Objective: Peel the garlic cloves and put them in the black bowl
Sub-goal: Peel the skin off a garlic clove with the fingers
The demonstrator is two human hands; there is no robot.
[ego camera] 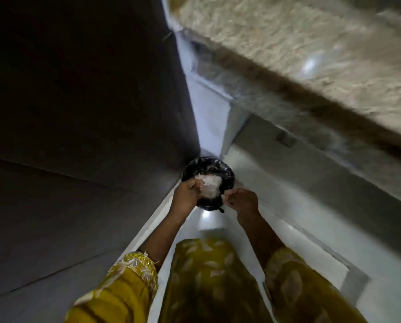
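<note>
The round black plastic-lined container (227,180) sits on the pale floor (288,206) in a corner, holding a white papery heap (210,186). On your left hand (187,191) the fingers curl at the heap's edge, grip unclear; on your right hand (242,201) they pinch a small pale scrap (224,196)

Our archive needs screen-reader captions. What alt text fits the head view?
Seen from above, a person's left hand and right hand, both curled, are held over a round black container holding pale papery material. Yellow patterned sleeves show below; the picture is blurred.
</note>
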